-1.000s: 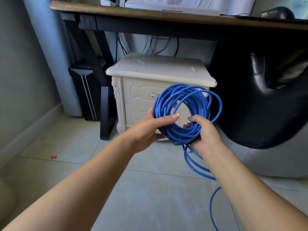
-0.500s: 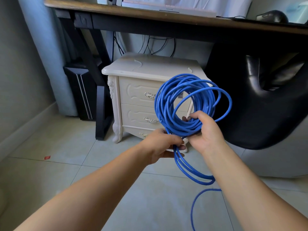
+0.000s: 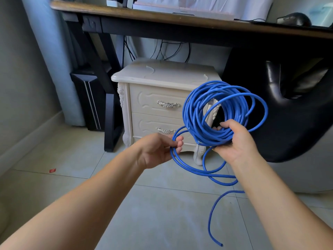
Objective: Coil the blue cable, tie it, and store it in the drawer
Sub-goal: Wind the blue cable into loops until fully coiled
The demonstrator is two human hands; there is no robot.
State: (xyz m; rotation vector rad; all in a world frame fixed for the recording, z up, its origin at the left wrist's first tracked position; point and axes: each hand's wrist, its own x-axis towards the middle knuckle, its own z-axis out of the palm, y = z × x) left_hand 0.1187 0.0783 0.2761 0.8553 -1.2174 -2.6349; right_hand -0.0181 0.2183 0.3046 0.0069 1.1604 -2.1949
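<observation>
Pale floor tiles [image 3: 158, 217] run up to a cream nightstand [image 3: 162, 74] that stands under a dark wooden desk [image 3: 162, 16]. On my screen its upper drawer [image 3: 149, 98] and lower drawer [image 3: 147, 121] are both closed, each with a silver handle, so what is inside stays hidden. A black computer tower [image 3: 88, 101] and a desk leg [image 3: 110, 120] stand just left of the nightstand, and a black chair [image 3: 292, 120] crowds in on its right. Thin black wires [image 3: 162, 49] hang behind it, a mouse [image 3: 293, 18] sits on the desk, and a red scrap [image 3: 52, 170] lies on the tiles.

The blue cable [image 3: 191, 114] is held up in front of the nightstand as a loose coil that covers the nightstand's right front corner. The right hand [image 3: 236, 143] has its fingers curled round the bottom of the coil. The left hand [image 3: 155, 150] pinches a slack strand just beside it. More loops sag below both hands, and the free end [image 3: 220, 244] trails low toward the tiles.
</observation>
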